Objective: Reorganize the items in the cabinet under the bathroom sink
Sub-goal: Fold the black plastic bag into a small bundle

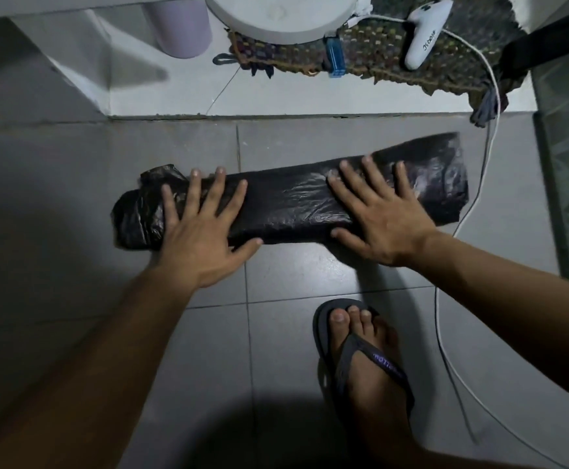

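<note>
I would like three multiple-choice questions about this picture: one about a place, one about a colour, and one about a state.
1. Where does the plastic bag lie?
A. on the floor tiles
B. on the woven mat
C. in a bucket

2. What colour is the clip at the edge of the woven mat?
A. red
B. blue
C. yellow

3. How are the left hand and the right hand?
A. both closed into fists
B. one lifting the bag
C. both open and flat on the bag

Answers:
1. A, the bag rests on the grey floor tiles, in front of the mat.
2. B, the clip is clearly blue.
3. C, the fingers are spread and press down on the black plastic.
</note>
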